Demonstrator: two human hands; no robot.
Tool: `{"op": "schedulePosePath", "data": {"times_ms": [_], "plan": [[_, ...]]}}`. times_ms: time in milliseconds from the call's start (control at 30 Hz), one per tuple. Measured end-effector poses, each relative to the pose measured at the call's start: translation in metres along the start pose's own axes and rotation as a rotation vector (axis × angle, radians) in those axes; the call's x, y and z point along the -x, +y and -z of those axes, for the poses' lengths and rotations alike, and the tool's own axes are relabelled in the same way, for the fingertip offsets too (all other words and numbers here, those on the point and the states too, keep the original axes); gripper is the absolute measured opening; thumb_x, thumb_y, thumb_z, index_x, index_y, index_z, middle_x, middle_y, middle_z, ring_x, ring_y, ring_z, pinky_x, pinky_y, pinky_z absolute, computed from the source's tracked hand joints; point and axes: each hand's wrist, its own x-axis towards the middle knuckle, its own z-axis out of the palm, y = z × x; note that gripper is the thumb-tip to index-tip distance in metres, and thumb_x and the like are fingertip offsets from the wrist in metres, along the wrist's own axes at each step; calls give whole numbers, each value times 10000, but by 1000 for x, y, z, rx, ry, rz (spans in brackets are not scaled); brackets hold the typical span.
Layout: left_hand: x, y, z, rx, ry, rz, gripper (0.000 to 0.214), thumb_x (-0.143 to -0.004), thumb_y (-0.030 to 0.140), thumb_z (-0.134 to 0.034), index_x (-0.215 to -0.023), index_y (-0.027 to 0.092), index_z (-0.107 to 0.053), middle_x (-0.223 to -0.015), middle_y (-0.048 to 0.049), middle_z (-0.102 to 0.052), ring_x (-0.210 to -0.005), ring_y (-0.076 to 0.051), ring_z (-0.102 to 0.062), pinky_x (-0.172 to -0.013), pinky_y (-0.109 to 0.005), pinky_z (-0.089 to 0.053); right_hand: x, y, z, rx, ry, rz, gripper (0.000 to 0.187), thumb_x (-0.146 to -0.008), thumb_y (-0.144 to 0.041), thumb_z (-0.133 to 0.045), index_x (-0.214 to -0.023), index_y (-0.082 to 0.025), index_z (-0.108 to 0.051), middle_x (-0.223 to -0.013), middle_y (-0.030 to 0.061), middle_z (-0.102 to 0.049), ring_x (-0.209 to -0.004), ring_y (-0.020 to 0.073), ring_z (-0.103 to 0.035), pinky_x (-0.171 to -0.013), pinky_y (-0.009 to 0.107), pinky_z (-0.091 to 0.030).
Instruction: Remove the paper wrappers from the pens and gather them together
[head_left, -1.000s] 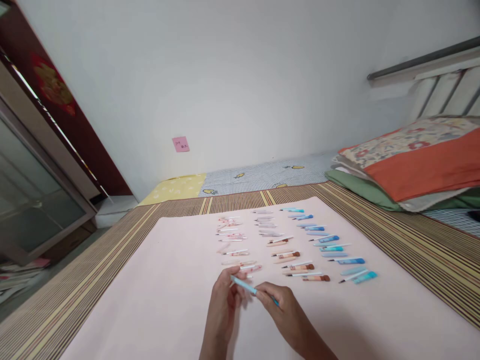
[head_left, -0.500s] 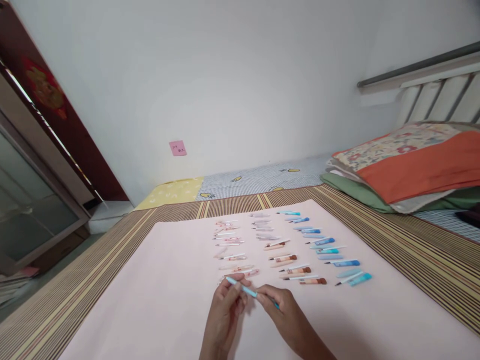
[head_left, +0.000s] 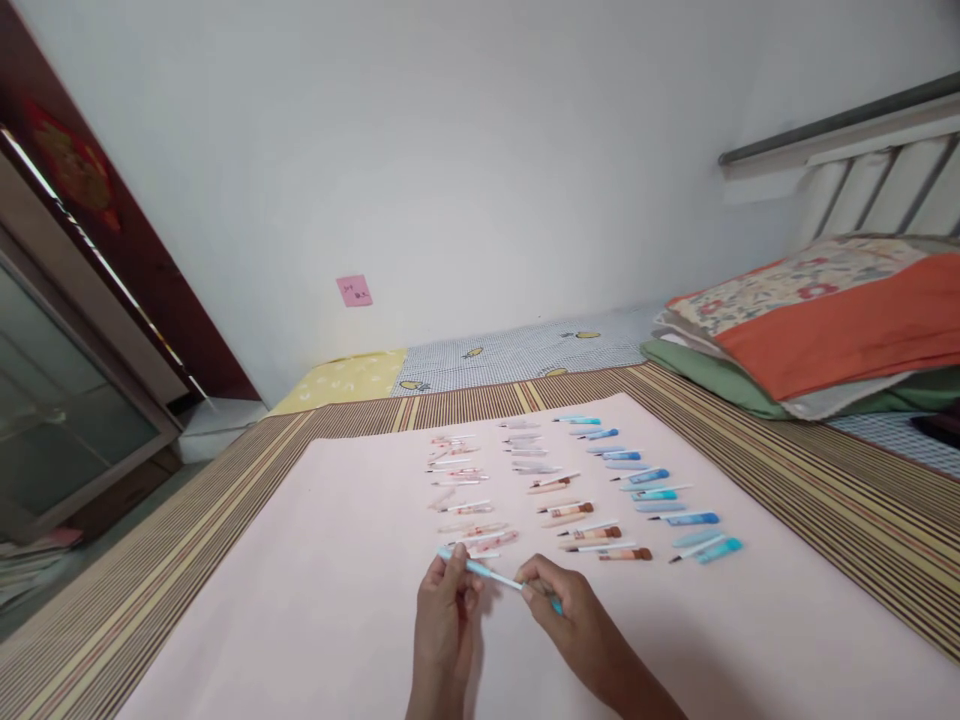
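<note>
Head view shows your two hands meeting low in the middle of the frame, over a pale pink sheet [head_left: 300, 600] spread on a striped mat [head_left: 862, 500]. Your left hand [head_left: 442, 625] pinches one end of a slim light-blue pen [head_left: 480, 571] between thumb and fingertips; your right hand [head_left: 574, 625] grips the other end, fingers curled closed around it. Both hands are therefore shut on the same pen, held just above the sheet and slanting down from left to right.

Look at the pen itself: a thin, straight stick, pale turquoise along the left part, whiter toward the middle, with a stronger blue bit peeking out below your right fingers. Whether that blue bit is a cap or the barrel end, you cannot tell at this size.

Just beyond your hands lie three columns of small pens and caps on the sheet: a pinkish, clear-looking column [head_left: 461, 490] on the left, a column [head_left: 574, 500] of clear pieces farther away and tan-and-brown ones nearer in the middle, and a blue column [head_left: 652, 485] on the right. Each column runs away from you, the pieces lying roughly crosswise and apart from one another.

Farther right sits a stack of folded bedding [head_left: 825, 320] with an orange cover. A pink note [head_left: 354, 290] is stuck on the white wall.
</note>
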Motion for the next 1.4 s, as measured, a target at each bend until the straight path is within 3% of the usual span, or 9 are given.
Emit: {"op": "schedulePosePath", "data": {"times_ms": [233, 533, 667, 933, 1067, 1167, 1300, 1400], "plan": [[0, -1, 0, 98, 102, 57, 353, -600, 293, -907, -694, 129, -609, -486, 58, -543, -410, -30, -471, -387, -102, -380, -1, -5, 2, 18, 27, 25, 286, -976, -393, -434, -845, -203, -603, -647, -53, -479, -627, 133, -443, -590, 235, -324], [2, -1, -5, 211, 185, 106, 156, -855, 95, -674, -720, 120, -600, -518, 38, -579, -405, -31, -536, -400, -87, -443, -1, -4, 0, -6, 131, 49, 297, -982, -413, -422, -785, -213, -518, -621, -59, -394, -588, 131, -405, -560, 241, -318], [4, -1, -9, 242, 206, 144, 146, -889, 68, -616, -745, 96, -617, -540, 17, -597, -415, -40, -566, -403, -93, -469, -2, -1, 0, 40, 195, 67, 298, -977, -416, -421, -769, -217, -501, -623, -54, -400, -584, 137, -413, -565, 246, -326], [6, 2, -14, 308, 263, 184, 139, -903, 63, -596, -769, 85, -625, -553, -5, -630, -428, -47, -593, -400, -82, -482, -3, 4, 7, 59, 444, 68, 295, -947, -448, -460, -855, -208, -607, -742, 5, -613, -708, 191, -559, -670, 256, -423], [6, 0, -15, 377, 284, 240, 135, -904, 78, -602, -771, 92, -617, -562, -9, -633, -436, -53, -604, -423, -90, -510, -3, 3, 9, 32, 499, 57, 298, -928, -458, -484, -848, -206, -622, -725, 4, -611, -658, 180, -537, -632, 255, -425], [6, -1, -12, 441, 286, 301, 149, -924, 112, -582, -777, 105, -603, -567, -4, -624, -443, -62, -611, -440, -109, -536, -3, 4, 10, -18, 504, 21, 313, -919, -480, -494, -823, -206, -611, -651, -11, -531, -587, 156, -461, -553, 251, -382], [4, 0, -7, 524, 258, 340, 162, -953, 128, -538, -803, 111, -599, -588, -1, -620, -466, -61, -613, -466, -125, -554, -3, 10, 11, -207, 506, -60, 343, -903, -530, -508, -804, -209, -574, -582, -60, -306, -517, 119, -296, -458, 240, -253], [3, 2, -7, 550, 249, 347, 168, -954, 93, -517, -813, 111, -607, -597, -1, -626, -476, -63, -617, -482, -132, -564, -5, 17, 9, -352, 511, -98, 330, -885, -528, -541, -802, -210, -567, -602, -64, -277, -528, 111, -269, -456, 232, -229]]}}
